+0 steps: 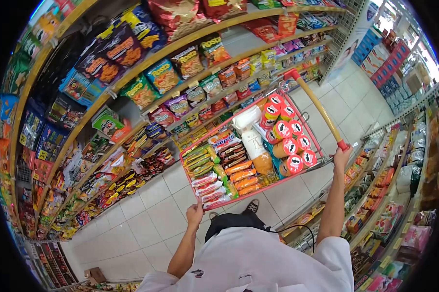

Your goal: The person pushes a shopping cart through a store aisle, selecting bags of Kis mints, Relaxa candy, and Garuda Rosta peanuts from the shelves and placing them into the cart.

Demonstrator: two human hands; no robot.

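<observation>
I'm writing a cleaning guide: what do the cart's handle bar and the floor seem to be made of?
The handle bar looks like smooth plastic or varnished wood: even tan, slight shine. Its red ends resemble moulded plastic. The floor seems glazed tile: pale squares, thin joints, soft sheen.

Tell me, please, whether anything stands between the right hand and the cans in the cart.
Yes, the cart rim stands between the right hand, closed on the handle, and the cans; nothing else visible does.

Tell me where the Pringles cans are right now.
In the head view, the Pringles cans are piled at the right side of the shopping cart, near its yellow handle, whose end the right hand grips.
</observation>
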